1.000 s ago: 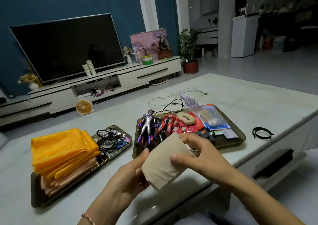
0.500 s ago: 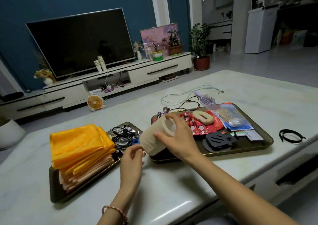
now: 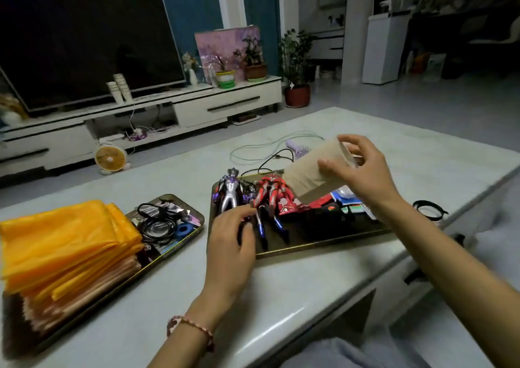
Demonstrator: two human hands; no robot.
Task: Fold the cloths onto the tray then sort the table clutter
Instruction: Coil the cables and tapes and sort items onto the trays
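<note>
My right hand (image 3: 363, 170) grips a beige paper roll (image 3: 312, 174) and holds it tilted in the air over the right tray (image 3: 315, 248). My left hand (image 3: 230, 241) rests at that tray's near left corner, fingertips touching the legs of the silver-purple toy figure (image 3: 232, 191); whether it grips them I cannot tell. A red toy figure (image 3: 270, 196) lies beside it. Folded orange and peach cloths (image 3: 62, 243) are stacked on the left tray (image 3: 180, 245), next to a coiled black cable (image 3: 157, 222).
A black band (image 3: 429, 208) lies on the table right of the tray. A purple hairbrush (image 3: 299, 149) and loose cables (image 3: 264, 149) lie behind it. The table's front edge runs close below my arms. A TV stand and floor fan stand beyond.
My right hand carried the paper roll from the tray's left side up and to the right. My left hand let go of the roll and moved onto the toy figures.
</note>
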